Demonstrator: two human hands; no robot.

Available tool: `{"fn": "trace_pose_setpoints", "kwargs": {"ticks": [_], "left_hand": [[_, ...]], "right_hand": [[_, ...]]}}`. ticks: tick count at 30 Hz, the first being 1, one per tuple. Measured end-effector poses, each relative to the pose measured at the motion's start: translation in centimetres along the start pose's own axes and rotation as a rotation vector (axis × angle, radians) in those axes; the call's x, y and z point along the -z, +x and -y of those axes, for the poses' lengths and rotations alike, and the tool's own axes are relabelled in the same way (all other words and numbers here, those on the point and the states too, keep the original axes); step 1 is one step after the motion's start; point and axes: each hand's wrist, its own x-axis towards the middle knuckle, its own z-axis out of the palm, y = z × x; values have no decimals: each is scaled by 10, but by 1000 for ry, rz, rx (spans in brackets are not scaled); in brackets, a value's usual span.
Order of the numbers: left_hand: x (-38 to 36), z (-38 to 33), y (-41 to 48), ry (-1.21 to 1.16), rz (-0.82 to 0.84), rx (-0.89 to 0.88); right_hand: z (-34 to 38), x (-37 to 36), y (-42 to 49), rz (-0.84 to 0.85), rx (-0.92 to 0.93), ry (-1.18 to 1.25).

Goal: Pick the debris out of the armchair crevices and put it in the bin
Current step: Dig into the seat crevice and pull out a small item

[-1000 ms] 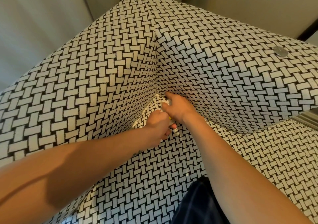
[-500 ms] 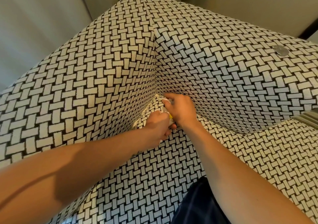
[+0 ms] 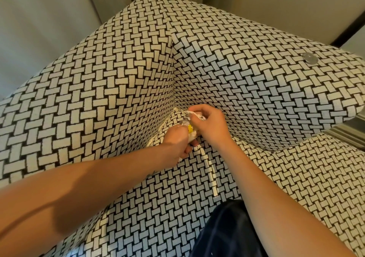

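Debris (image 3: 192, 133), crumpled white scraps with a yellow bit, sits at the centre of the frame in the corner crevice of the woven-patterned armchair (image 3: 118, 83). Both hands meet there: the left hand (image 3: 177, 144) is closed around scraps, the right hand (image 3: 211, 124) pinches white paper.

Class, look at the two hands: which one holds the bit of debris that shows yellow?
The left hand, nearer the seat, holds the white wad with the yellow spot. The right hand grips only crumpled white paper, higher in the corner.
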Motion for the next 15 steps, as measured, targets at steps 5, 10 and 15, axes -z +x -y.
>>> {"fn": "trace_pose_setpoints", "kwargs": {"ticks": [5, 10, 15], "left_hand": [[0, 1, -2, 48, 28, -22], [-1, 1, -3, 44, 48, -19], [-2, 2, -4, 56, 39, -26]], "right_hand": [[-12, 11, -7, 65, -28, -132], [-4, 12, -9, -7, 62, -230], [7, 4, -8, -30, 272, -643]]}}
